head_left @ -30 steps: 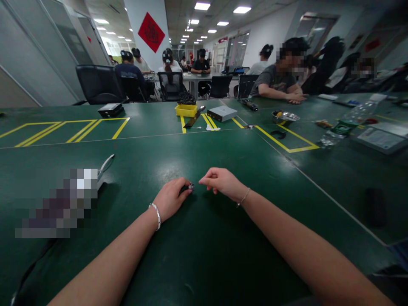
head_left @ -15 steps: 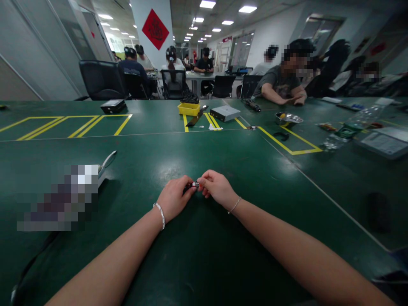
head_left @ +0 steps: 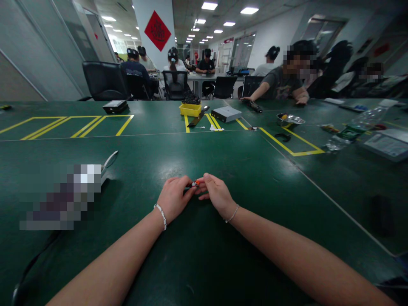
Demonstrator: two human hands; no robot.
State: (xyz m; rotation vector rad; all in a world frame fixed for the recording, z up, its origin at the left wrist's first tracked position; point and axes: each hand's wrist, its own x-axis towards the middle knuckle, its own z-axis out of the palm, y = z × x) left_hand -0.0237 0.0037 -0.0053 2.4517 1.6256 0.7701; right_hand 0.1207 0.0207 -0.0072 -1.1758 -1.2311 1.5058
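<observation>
Over the green table (head_left: pixel 178 263), holds a small, partly orange piece (head_left: pixel 194 183) pinched in the left hand (head_left: pixel 173 194), with the right hand (head_left: pixel 218 194) loosely open beside it, seemingly mid-handling and needing a steady pinch for any further touch.

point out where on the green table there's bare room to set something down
Bare tabletop shows between the pixelated object and the left hand, between the two forearms, and between the right hand and the pale seam. It is crowded beyond, around the yellow tray and grey box, and at far right by the plastic bottle.
</observation>
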